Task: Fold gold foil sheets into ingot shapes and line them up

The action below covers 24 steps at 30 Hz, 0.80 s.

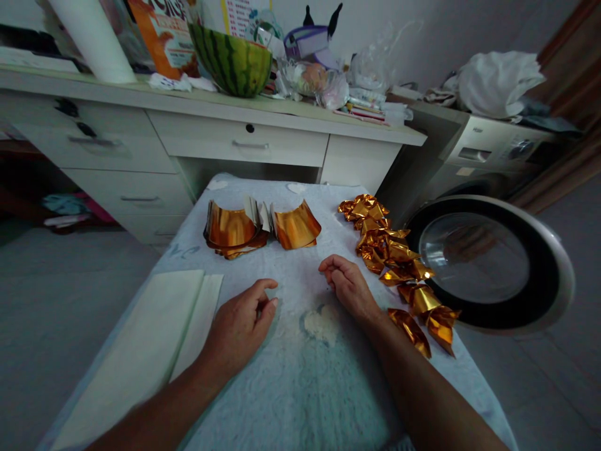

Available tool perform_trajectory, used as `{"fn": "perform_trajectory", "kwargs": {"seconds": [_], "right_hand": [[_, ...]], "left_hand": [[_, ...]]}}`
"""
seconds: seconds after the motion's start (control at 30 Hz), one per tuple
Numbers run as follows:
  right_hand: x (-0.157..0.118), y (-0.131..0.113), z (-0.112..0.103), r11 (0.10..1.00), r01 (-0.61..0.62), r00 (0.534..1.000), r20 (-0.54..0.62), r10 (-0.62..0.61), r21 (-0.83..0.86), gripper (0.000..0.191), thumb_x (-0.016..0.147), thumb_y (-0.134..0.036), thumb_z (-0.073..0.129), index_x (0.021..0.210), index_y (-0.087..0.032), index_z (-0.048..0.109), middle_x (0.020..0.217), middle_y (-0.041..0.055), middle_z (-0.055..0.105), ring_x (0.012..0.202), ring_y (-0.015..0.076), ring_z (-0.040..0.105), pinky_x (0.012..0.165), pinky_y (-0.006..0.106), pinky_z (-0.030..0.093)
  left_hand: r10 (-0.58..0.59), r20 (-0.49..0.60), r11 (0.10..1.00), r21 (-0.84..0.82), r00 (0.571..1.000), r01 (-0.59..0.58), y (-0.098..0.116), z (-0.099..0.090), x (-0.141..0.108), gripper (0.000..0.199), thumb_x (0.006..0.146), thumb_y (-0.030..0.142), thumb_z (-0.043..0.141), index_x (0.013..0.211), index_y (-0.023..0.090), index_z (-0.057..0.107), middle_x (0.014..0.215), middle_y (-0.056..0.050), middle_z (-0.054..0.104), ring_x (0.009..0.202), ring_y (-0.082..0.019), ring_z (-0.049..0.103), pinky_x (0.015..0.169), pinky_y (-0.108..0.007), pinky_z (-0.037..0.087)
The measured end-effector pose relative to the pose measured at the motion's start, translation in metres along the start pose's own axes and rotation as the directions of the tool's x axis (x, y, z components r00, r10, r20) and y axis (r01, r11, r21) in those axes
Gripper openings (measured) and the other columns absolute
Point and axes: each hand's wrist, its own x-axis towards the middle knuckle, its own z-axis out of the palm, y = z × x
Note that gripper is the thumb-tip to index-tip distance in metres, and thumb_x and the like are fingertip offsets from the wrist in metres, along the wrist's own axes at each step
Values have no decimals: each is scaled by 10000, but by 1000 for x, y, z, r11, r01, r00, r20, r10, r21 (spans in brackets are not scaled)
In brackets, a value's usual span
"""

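My left hand [245,318] rests over the cloth-covered table [291,388], thumb and forefinger apart with nothing between them. Beside it on the left lie long white paper sheets [141,338]. My right hand [345,282] hovers at the middle, fingers loosely curled and pressed together; nothing shows in them. Beyond my hands stand two curved stacks of gold foil paper, the left one [230,228] larger than the right one [298,224]. Along the right edge runs a row of folded shiny gold foil pieces [375,241], nearest to my right forearm.
A white desk [211,134] behind the table holds half a watermelon [232,62], an orange packet [164,37], a paper roll [96,41] and plastic bags. At right, a washing machine's round door [556,263] hangs open beside the table edge.
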Motion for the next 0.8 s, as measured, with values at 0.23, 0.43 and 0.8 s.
{"fn": "perform_trajectory", "kwargs": {"seconds": [0.23,0.43,0.8], "right_hand": [[3,-3,7,985,22,999,35,-16,-172,140,860,-286,499,807,-196,593,636,-37,518,594,126,474,566,239,350],[13,5,10,978,-42,998,36,50,-202,99,808,-258,522,780,-196,594,629,-35,532,593,130,494,556,239,360],[76,-12,14,886,-102,940,-335,-63,-453,349,768,-413,665,999,-185,538,909,47,581,813,195,569,736,315,453]], "left_hand": [[0,22,1000,-14,1000,1,-1,1,0,272,928,340,444,1118,210,589,703,24,643,656,-180,637,622,-293,447],[1,26,1000,-23,1000,0,0,1,0,271,925,334,448,1098,201,608,717,13,660,673,-186,649,646,-301,461],[15,12,999,-45,1000,-14,-3,2,0,233,904,299,467,1036,208,637,785,-7,709,728,-193,681,674,-305,485]]}}
